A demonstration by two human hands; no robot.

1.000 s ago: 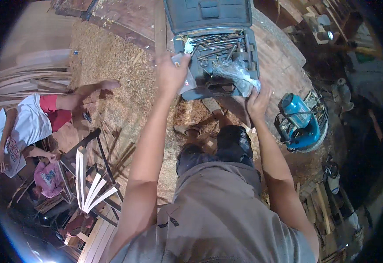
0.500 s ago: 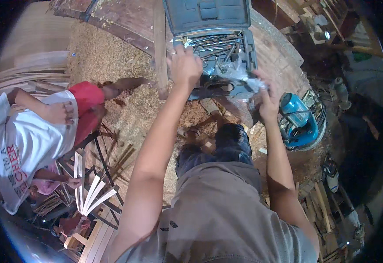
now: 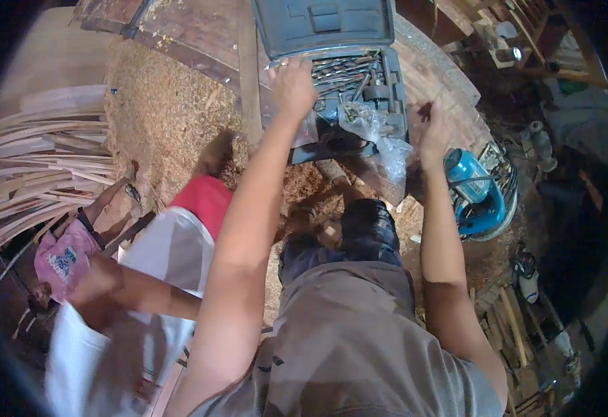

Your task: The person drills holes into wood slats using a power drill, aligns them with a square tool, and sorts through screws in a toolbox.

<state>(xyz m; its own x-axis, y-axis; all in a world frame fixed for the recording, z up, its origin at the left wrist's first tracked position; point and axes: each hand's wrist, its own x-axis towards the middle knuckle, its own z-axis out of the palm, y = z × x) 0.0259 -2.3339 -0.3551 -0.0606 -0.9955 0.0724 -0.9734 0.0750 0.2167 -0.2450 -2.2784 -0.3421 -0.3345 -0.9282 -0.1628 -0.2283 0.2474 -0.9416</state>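
Observation:
An open blue-grey tool case rests on the wooden work surface, its lid tilted back at the far side. Inside lie several metal drill bits, and a dark round fitting sits to their right. A clear plastic bag with small things in it droops over the near edge of the case. My left hand is at the case's left rim, fingers bent over it. Just right of the case, my right hand holds nothing, thumb and fingers slightly apart.
A blue power tool with a coiled cable stands at the right. A person in a white shirt and red shorts is close by my left arm, with another in pink behind. Wood strips are stacked left; sawdust covers the floor.
My right hand has let go of the plastic bag, which now hangs over the case's near edge. The person in white has moved right, closer to my left arm; the one in pink shows more.

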